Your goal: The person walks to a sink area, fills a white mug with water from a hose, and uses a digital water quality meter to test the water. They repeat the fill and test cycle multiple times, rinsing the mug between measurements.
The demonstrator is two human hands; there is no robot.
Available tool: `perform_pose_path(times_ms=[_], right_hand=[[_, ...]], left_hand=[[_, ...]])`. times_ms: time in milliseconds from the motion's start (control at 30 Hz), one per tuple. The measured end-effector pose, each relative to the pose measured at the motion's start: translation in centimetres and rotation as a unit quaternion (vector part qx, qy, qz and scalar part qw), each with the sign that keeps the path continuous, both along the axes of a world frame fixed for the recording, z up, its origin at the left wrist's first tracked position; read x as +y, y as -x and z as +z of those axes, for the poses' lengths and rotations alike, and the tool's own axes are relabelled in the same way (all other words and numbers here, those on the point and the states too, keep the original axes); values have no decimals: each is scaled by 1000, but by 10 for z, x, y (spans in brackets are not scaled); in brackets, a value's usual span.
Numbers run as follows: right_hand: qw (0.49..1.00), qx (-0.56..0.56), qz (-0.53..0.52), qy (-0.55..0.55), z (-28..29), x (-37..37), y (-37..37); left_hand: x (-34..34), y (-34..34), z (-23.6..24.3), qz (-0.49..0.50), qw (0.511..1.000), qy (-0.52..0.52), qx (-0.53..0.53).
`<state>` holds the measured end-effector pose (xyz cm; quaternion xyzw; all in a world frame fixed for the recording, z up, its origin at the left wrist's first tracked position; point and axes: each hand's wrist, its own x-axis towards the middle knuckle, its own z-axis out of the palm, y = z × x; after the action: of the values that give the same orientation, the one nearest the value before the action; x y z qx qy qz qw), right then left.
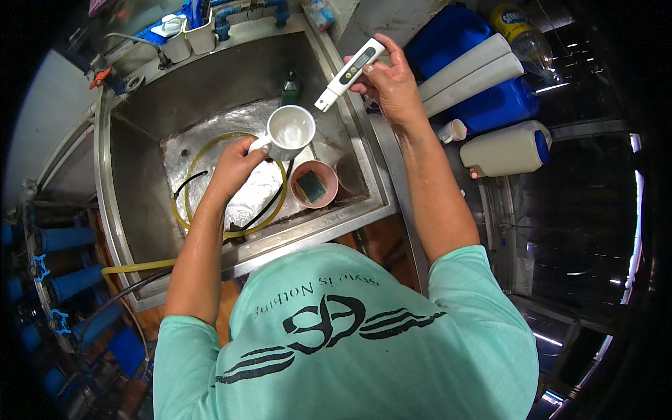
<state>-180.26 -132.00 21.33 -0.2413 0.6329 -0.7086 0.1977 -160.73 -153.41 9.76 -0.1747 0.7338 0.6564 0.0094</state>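
Over a steel sink (140, 115), my left hand (238, 161) is closed on the handle of a white mug (290, 129), its mouth facing up with what looks like clear liquid inside. Up and to the right, my right hand (388, 87) grips a slim white handheld meter (353, 70) with a small display and buttons, slanted with its tip just above and right of the mug. Inside the sink lie a looped yellow hose (175, 203) and a pink bowl (324, 189) holding a green scrub pad (309, 185). A dark green bottle (289, 89) stands at the back.
Taps and pipes (222, 26) with white caddies (201, 38) line the back. At right are blue jugs (493, 105), white tubes (465, 70), a plastic bottle (532, 56), a small cup (455, 129) and a cream jerrycan (500, 150). Blue cylinders (66, 239) are at far left.
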Motion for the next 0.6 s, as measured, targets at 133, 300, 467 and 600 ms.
perform_pose_path(times_ms=[133, 300, 467, 600], right_hand=[[998, 55, -24, 18, -1, -1, -4], [993, 105, -61, -7, -7, 10, -5], [991, 95, -91, 4, -17, 23, -1], [984, 115, -124, -49, -19, 35, 0]], left_hand=[[11, 25, 9, -26, 999, 18, 22], [31, 52, 26, -47, 997, -3, 58], [42, 74, 43, -74, 997, 18, -2], [54, 92, 46, -92, 994, 13, 51]])
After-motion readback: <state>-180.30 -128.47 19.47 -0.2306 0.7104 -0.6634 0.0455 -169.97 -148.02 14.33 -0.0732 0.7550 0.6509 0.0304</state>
